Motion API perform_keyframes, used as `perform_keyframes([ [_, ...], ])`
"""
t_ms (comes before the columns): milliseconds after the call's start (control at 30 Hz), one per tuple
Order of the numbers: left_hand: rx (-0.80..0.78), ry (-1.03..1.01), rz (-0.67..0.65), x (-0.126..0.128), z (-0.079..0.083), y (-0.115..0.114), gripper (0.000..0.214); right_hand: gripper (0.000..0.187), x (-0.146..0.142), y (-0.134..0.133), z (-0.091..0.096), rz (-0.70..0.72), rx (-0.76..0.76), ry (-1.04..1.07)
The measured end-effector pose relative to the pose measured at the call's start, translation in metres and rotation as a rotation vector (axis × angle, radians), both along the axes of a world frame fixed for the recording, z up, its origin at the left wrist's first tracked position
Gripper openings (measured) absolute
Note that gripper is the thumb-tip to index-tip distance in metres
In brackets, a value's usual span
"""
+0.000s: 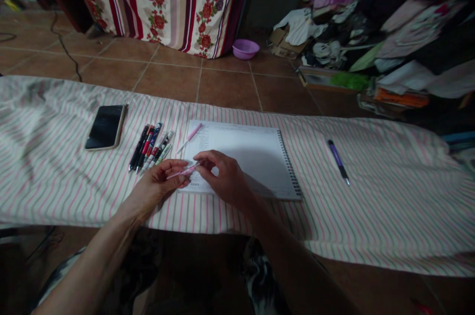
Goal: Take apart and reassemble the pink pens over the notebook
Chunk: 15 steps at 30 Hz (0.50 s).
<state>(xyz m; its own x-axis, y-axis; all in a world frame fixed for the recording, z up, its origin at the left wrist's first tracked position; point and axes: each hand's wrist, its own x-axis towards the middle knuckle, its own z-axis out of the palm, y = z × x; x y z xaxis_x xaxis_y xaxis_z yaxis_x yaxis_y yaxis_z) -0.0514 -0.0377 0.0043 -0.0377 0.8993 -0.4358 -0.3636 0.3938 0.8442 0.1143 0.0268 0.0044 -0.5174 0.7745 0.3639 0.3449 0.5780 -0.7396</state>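
Note:
Above the lower left corner of a spiral notebook [247,157], both hands meet on a slim pink pen [181,173]. My left hand [163,176] is closed round its lower part. The other end is pinched between the thumb and fingers of my right hand [220,171], which hide the tip. A second slim piece, pink at one end and whitish at the other, like a pen part [193,132], lies across the notebook's upper left edge. Left of the notebook, several pens [148,147] in dark, red and patterned colours lie side by side.
A phone [106,127] lies at the left of the striped cloth [389,196]. To the right of the notebook is a purple and black pen [338,161]. Beyond, a purple basin [245,49] stands on the tiled floor by a floral curtain [178,3].

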Motion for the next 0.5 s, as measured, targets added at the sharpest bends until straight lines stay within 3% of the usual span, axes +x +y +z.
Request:
perform_keyframes([
  [233, 0.103, 0.243, -0.091, 0.0002, 0.0059, -0.0010, 0.032, 0.013, 0.0002, -0.0002, 0.0014, 0.034, 0.053, 0.009],
  [500, 0.061, 0.186, -0.101, 0.0015, 0.0084, -0.0011, 0.035, 0.012, -0.0012, 0.0015, -0.0038, 0.027, 0.023, 0.049],
])
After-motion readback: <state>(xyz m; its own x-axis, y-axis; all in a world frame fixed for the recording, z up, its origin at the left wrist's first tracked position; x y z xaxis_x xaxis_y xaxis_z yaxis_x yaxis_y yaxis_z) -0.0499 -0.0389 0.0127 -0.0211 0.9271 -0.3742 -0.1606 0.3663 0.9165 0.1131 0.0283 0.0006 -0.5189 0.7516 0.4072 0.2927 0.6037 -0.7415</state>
